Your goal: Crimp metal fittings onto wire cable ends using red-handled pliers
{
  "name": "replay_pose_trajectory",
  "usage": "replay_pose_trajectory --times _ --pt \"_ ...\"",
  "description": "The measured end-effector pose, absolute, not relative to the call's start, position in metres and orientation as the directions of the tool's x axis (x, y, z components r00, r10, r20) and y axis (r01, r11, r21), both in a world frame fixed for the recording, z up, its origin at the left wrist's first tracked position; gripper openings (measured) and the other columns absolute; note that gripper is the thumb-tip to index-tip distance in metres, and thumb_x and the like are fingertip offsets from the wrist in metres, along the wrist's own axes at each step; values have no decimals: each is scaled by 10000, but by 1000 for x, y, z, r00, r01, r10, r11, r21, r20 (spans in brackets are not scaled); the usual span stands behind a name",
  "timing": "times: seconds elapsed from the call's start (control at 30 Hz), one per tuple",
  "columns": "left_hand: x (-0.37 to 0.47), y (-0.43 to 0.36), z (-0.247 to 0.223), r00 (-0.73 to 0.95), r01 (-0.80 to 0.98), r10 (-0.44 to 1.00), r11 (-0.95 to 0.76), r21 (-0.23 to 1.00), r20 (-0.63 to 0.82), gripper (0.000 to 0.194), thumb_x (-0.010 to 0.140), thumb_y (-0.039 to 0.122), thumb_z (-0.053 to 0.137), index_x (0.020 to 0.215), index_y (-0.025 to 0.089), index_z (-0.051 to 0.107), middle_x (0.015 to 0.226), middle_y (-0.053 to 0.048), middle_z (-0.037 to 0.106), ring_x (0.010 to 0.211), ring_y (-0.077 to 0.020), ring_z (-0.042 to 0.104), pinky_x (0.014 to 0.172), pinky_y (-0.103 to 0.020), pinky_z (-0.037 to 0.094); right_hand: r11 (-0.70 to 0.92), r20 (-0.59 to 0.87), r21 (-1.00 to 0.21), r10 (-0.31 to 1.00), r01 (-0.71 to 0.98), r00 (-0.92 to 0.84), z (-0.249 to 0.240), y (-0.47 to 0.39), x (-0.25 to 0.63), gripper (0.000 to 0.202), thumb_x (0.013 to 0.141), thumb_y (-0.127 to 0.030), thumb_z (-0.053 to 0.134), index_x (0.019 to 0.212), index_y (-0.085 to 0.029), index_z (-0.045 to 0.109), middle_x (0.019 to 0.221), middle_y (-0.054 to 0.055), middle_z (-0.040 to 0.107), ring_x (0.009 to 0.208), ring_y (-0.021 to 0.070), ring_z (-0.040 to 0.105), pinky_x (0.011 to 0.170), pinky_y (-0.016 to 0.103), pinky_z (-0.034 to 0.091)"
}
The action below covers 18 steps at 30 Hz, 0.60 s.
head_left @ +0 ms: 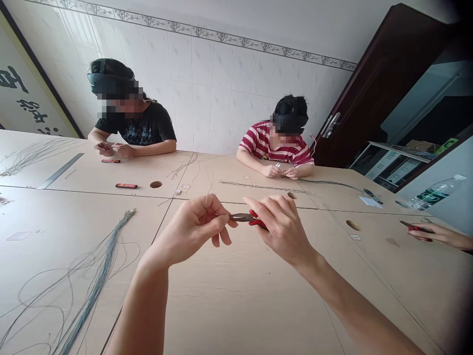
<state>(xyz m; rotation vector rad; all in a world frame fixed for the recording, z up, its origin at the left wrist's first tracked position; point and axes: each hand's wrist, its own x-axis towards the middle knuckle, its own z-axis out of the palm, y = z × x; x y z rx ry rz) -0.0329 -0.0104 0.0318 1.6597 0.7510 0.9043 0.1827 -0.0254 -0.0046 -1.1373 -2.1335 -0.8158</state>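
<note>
My right hand (283,224) is closed round the red handles of small pliers (242,217), whose dark jaws point left and meet the fingertips of my left hand (203,224). Thumb and forefinger of that left hand are pinched together on a thin cord (209,190), which rises above the knuckles. A tiny gold-coloured piece shows just under the fingertips, too small to name. Both hands are held above the pale wooden table (221,301). Left of them lies a bundle of grey-green cords (99,281) with small metallic ends at its top.
Two people sit across the table, their hands on small work. Near them lie a metal ruler (61,171), a red and black lighter (126,186) and more cords (258,186). At right, another person's hand (441,234) holds pliers, near a plastic bottle (438,192).
</note>
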Motion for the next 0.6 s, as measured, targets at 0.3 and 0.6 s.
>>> replay_pose_trajectory --times 0.3,0.6 --pt "-36 -9 27 547 40 814 -258 965 195 127 895 166 531 770 178 519 675 -18 729 540 -93 606 548 -218 501 429 745 272 473 861 -471 -3 -25 180 198 942 -123 486 1098 -171 597 789 37 644 774 199 474 768 329 339" --pt "-35 -9 28 545 16 817 -235 972 189 138 881 119 532 756 174 516 698 -1 722 552 -80 614 547 -200 502 417 743 279 477 865 -470 -4 -24 179 207 922 -76 478 1052 -197 584 772 26 627 768 194 482 764 320 318"
